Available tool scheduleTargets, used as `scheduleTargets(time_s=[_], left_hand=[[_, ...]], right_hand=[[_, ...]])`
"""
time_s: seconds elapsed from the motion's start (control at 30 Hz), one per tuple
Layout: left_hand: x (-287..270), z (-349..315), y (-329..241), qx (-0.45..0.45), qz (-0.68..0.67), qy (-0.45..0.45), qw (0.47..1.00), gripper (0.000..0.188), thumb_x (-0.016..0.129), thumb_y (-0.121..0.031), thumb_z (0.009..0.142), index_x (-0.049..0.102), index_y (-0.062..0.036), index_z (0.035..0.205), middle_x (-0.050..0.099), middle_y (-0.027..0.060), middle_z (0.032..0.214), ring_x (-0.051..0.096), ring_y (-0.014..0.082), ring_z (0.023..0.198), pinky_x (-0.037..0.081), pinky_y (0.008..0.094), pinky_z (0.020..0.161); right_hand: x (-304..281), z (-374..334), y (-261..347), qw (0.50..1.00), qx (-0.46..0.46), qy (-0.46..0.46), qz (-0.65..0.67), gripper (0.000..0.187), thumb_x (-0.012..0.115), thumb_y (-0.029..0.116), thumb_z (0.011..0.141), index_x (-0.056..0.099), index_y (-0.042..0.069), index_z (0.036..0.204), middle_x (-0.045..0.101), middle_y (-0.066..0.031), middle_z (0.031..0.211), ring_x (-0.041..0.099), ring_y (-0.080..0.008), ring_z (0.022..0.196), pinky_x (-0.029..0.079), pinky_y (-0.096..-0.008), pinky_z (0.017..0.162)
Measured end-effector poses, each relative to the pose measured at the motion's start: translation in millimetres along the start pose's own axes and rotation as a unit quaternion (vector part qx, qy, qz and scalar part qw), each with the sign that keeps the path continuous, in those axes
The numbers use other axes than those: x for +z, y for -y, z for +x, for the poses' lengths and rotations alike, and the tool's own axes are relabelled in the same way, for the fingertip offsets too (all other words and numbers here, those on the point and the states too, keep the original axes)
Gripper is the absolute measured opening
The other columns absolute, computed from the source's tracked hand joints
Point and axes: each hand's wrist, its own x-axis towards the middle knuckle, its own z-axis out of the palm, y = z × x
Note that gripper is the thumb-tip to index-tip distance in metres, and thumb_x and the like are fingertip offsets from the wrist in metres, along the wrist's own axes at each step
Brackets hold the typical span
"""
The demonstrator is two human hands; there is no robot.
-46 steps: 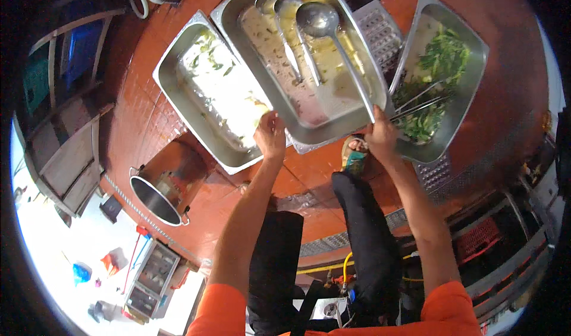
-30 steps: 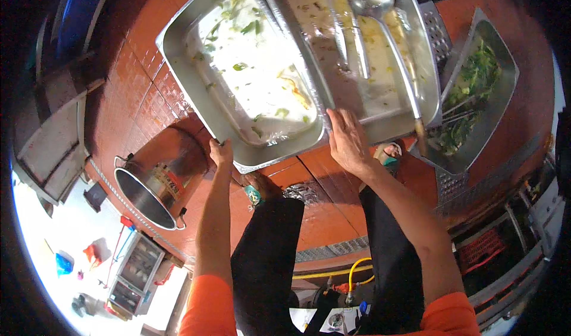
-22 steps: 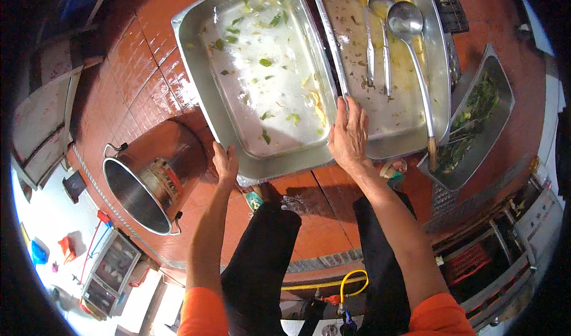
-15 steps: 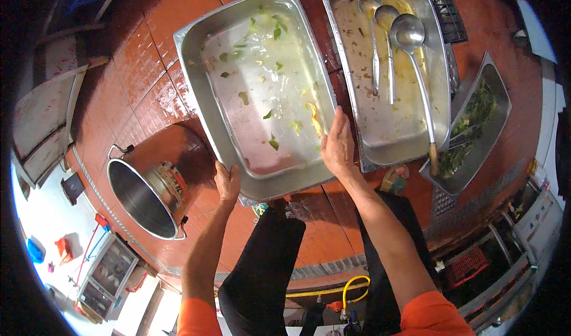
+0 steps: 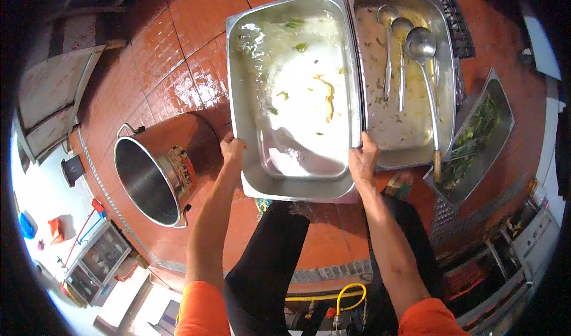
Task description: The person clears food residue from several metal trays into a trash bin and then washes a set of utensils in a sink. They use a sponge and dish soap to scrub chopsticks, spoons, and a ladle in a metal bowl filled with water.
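- Pan (image 5: pixel 291 188) of steel, deep and rectangular, sits between my hands. My left hand (image 5: pixel 233 148) is curled tight on its left rim and my right hand (image 5: pixel 364 157) is clamped on the right rim, both toward the near end.
- Shallow water (image 5: pixel 303 122) covers the bottom ahead of my grip, partly washed out by glare. Loose green leaves (image 5: pixel 300 47) and a pale yellow strip (image 5: pixel 328 101) lie in it.
- Just beside my right hand, stretching ahead, is a second steel pan (image 5: pixel 410 159). It has cloudy, yellowish liquid with brown bits, and three ladles (image 5: pixel 422 43) side by side; the largest one's wooden handle end crosses the near rim.
- Farther right of that hand, a third pan (image 5: pixel 505 132) holds a heap of leafy greens (image 5: pixel 483 126) with thin metal utensils among them.
- Left of my left hand is a tall metal pot (image 5: pixel 147 178), its mouth showing a dark inside, with a looped handle at each side.
- On the pot's wall facing me is a red and cream label (image 5: pixel 179 168); its print is too small for me to make out.
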Motion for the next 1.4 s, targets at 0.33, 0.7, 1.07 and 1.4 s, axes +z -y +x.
scheduleTargets(time_s=[0.33,0.7,1.07,1.4], left_hand=[[7,-15,0,0.013,-0.005,-0.098,0.995,0.021,0.052,0.007,0.058,0.060,0.0014,0.076,0.056,0.0050,0.069,0.049,0.0164,0.063,0.039,0.0312,0.056],[-26,-109,-47,0.054,0.018,-0.125,0.991,0.007,0.051,0.003,0.053,0.049,-0.0031,0.057,0.047,-0.0026,0.056,0.040,0.0097,0.052,0.032,0.0263,0.046],[-15,-208,-177,0.112,-0.036,-0.138,0.983,0.009,0.049,0.003,0.053,0.054,-0.0023,0.059,0.048,-0.0014,0.056,0.040,0.0092,0.049,0.032,0.0253,0.046],[17,-219,-257,0.102,0.049,-0.150,0.982,0.008,0.050,0.000,0.053,0.052,-0.0009,0.061,0.048,0.0008,0.054,0.043,0.0121,0.052,0.031,0.0264,0.046]], right_hand=[[1,-18,-54,1.000,0.004,0.010,-0.010,0.010,0.043,-0.006,0.061,0.048,-0.001,0.068,0.042,-0.0132,0.056,0.044,-0.0200,0.051,0.033,-0.0339,0.048],[-56,-42,-15,0.996,0.041,0.037,0.076,0.015,0.042,-0.004,0.058,0.051,-0.002,0.070,0.039,-0.0011,0.053,0.037,-0.0086,0.053,0.033,-0.0283,0.046],[-150,-25,60,0.992,0.057,0.057,0.101,0.007,0.047,-0.002,0.067,0.052,-0.001,0.071,0.049,-0.0140,0.058,0.047,-0.0230,0.053,0.036,-0.0356,0.051],[-202,39,112,0.997,0.020,0.054,0.056,0.008,0.044,-0.001,0.061,0.049,-0.002,0.068,0.051,-0.0196,0.060,0.051,-0.0353,0.057,0.038,-0.0387,0.054]])
